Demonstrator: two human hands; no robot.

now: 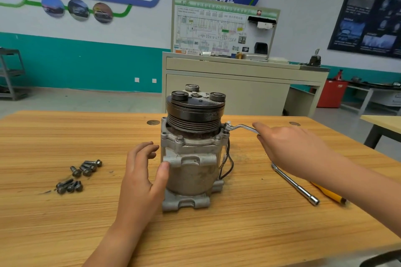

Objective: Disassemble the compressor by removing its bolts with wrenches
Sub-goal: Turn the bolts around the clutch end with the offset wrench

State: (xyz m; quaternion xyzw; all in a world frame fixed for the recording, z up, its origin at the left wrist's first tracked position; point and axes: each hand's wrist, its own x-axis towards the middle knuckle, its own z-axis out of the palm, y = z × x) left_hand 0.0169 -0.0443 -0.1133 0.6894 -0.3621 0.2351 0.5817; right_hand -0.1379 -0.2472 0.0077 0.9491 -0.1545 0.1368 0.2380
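Wooden workbench (238, 234): compressor (192, 165) upright at frame centre. Left hand (141, 171) braces it, fingers (149, 147) relaxed; right hand (290, 149) grasps wrench (240, 127) on upper-right flange bolt (226, 129). Poor seating risks slippage, rounding the bolt head.

The left forearm rises from the bench's near edge. The left hand (143, 171) is upright, its thumb pressed against the side of the compressor (191, 165) and its fingers loosely curved just beside it. The right forearm reaches in over the bench's near right corner. The right hand (290, 147), back upward, grips the handle of the wrench (240, 127), with the forefinger lying along it.
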